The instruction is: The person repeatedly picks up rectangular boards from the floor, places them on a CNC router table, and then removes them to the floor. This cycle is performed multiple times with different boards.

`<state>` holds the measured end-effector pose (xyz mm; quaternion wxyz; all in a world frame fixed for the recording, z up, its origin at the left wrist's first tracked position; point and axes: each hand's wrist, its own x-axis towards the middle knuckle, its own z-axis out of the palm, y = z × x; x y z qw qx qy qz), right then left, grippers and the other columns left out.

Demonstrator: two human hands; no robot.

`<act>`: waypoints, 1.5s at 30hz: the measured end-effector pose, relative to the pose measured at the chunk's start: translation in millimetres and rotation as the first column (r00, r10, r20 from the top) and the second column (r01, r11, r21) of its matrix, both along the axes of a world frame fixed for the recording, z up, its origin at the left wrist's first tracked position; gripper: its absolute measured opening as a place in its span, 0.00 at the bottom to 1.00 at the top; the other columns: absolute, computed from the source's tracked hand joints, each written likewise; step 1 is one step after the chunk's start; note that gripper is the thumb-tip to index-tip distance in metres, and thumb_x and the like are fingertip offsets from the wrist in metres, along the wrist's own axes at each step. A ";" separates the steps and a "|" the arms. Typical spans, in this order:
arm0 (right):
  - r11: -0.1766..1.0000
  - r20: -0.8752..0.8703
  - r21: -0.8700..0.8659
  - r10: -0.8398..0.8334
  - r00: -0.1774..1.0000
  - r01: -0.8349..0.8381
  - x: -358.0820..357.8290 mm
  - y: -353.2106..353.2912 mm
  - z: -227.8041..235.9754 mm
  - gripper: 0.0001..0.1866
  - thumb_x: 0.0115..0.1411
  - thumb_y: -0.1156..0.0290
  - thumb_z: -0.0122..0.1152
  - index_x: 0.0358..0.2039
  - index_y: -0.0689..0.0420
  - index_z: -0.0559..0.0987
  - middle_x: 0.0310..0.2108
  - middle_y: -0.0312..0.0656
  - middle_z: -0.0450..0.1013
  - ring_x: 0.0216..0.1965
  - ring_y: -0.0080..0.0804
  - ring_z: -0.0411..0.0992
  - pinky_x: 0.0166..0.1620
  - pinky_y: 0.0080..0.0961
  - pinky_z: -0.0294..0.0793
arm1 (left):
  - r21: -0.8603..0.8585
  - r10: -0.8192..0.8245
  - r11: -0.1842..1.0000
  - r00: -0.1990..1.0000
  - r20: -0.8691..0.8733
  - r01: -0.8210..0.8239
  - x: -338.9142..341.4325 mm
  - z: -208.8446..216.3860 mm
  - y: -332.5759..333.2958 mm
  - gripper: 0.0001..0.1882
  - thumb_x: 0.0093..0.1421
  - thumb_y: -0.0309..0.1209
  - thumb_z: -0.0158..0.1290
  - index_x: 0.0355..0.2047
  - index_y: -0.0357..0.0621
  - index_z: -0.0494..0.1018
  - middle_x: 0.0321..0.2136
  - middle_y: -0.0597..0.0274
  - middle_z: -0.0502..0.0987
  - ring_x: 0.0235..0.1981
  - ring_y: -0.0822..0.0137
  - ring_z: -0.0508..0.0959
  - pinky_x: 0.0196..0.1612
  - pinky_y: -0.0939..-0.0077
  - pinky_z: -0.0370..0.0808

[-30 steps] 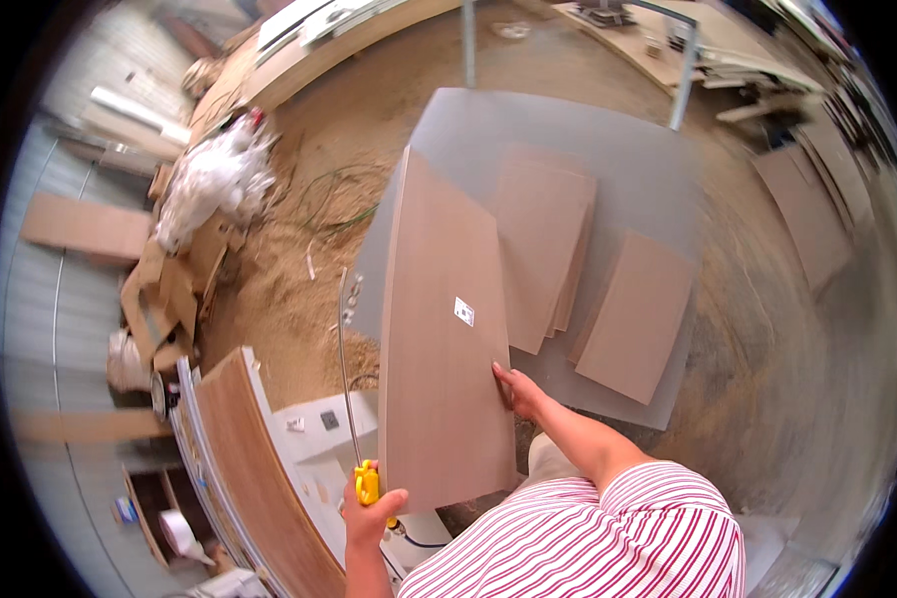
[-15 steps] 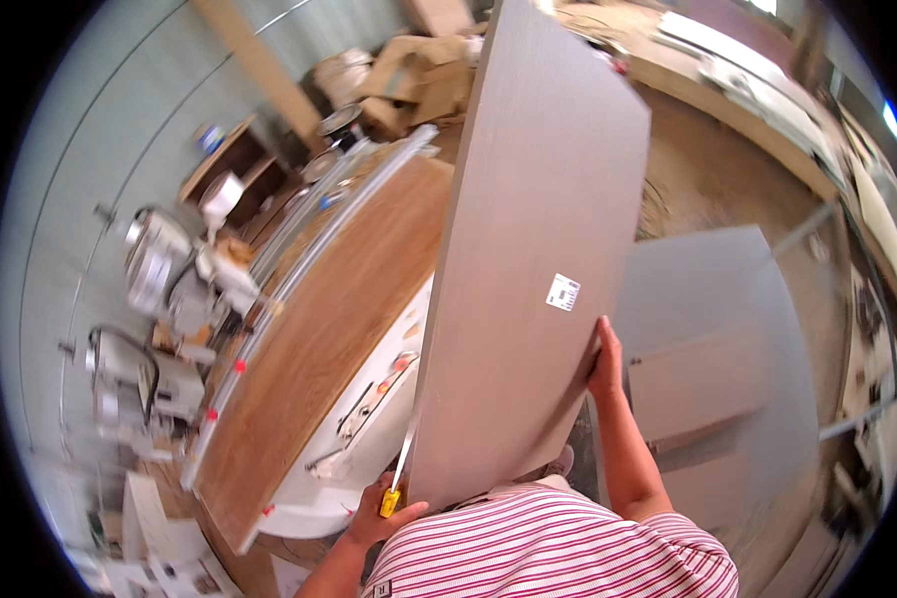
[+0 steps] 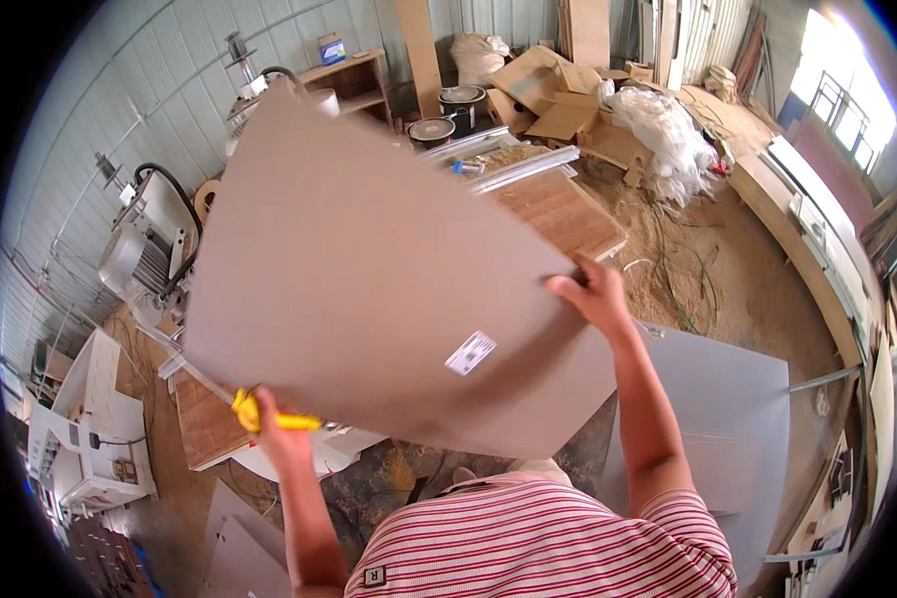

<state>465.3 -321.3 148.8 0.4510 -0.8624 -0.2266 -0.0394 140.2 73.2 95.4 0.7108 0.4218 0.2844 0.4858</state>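
Aslant, the panel (image 3: 369, 269) stretches between the left hand (image 3: 281, 439), curled round a yellow tool (image 3: 246, 410), and the edge-pinching right hand (image 3: 600, 295).

Your right hand (image 3: 600, 299) grips the right-hand edge of a large brownish panel (image 3: 369, 269) bearing a white label (image 3: 469, 353), thumb on its face, while your left hand (image 3: 281, 436) holds a yellow tool (image 3: 245, 409) at the near left edge. Beyond it you see a wooden board (image 3: 568, 219), opened cardboard boxes (image 3: 568, 112) and crumpled plastic (image 3: 660, 135); a grey surface (image 3: 723, 394) lies to your right.
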 end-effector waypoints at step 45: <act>0.217 -0.170 -0.872 0.706 0.688 -0.438 73.9 187.3 -203.4 0.44 0.61 0.54 0.60 0.71 0.21 0.45 0.75 0.34 0.35 0.75 0.43 0.34 0.63 0.80 0.47 | -0.187 0.230 0.933 0.907 -0.353 -0.309 -26.1 -167.1 -93.1 0.07 0.66 0.26 0.54 0.43 0.43 0.70 0.39 0.60 0.76 0.41 0.67 0.77 0.52 0.73 0.76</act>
